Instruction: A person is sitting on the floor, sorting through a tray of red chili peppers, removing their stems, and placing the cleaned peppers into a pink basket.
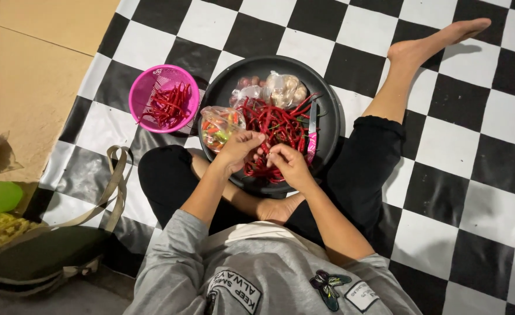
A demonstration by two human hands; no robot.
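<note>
Both hands, left hand (pixel 238 149) and right hand (pixel 288 163), pinch one red chilli (pixel 264 153) over the black tray (pixel 327 99).

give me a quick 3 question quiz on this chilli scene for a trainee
1. True or false: the pink basket is empty.
2. Which surface bears the large pile of red chillies? A) the black round tray B) the bare tan floor C) the dark bag
3. Fill in: the left hand and right hand meet over the tray's ____ edge, nearest the person.

Key
1. False; it holds red chillies.
2. A
3. Near; both hands work at one chilli there, with clear plastic bags lying just beyond them.
</note>
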